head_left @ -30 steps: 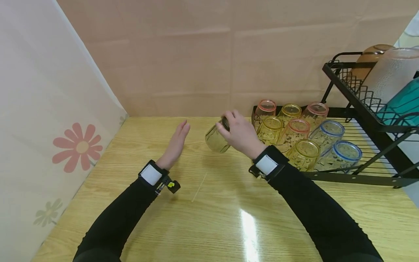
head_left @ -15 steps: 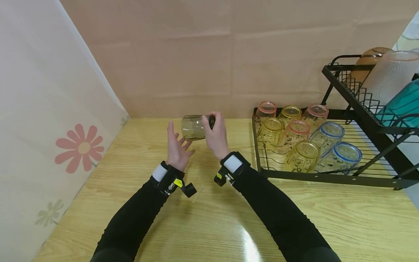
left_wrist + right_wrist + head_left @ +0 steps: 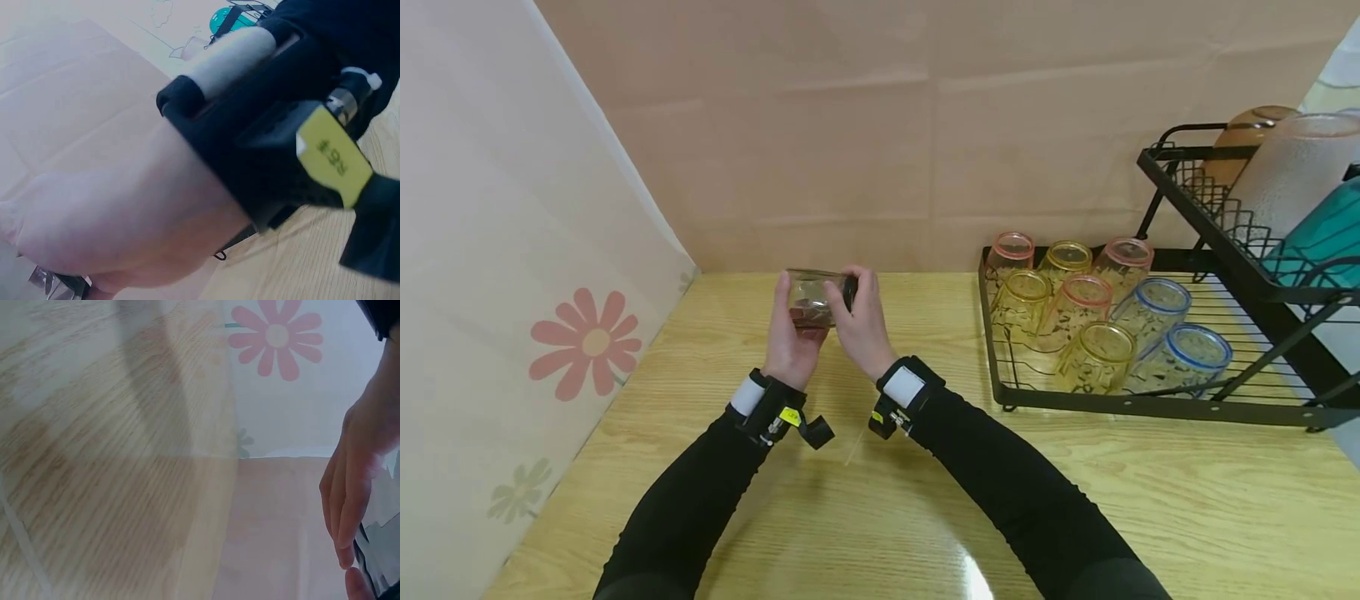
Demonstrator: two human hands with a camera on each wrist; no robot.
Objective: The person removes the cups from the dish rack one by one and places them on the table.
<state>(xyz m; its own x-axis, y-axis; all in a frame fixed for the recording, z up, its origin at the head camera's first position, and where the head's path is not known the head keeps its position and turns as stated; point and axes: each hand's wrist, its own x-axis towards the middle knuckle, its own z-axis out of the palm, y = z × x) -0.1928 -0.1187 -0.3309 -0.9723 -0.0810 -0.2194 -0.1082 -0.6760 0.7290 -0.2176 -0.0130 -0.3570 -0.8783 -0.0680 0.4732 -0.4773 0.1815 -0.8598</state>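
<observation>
A clear, grey-tinted drinking glass (image 3: 811, 296) with a dark rim lies on its side in the air above the table, held between both hands. My left hand (image 3: 791, 350) cups it from below and the left, thumb up along its base end, fingers underneath. With my right hand (image 3: 862, 327) I grip the dark rim end, thumb across the near side. The left wrist view shows only a sliver of the glass (image 3: 55, 284) below the left hand (image 3: 119, 219). At the right edge of the right wrist view, the left hand (image 3: 350, 475) reaches against the glass (image 3: 382, 547).
On the right stands a black wire rack (image 3: 1060, 403) with several upside-down glasses with red, yellow and blue rims, such as a blue-rimmed glass (image 3: 1183, 358). Its upper tier carries bigger vessels, including a teal one (image 3: 1318, 233). A thin pale strip (image 3: 854, 447) lies on the wooden table (image 3: 865, 533).
My right hand has carried the glass leftward from near the rack and turned it level. The left hand has rotated palm up and now holds the glass's other end.
</observation>
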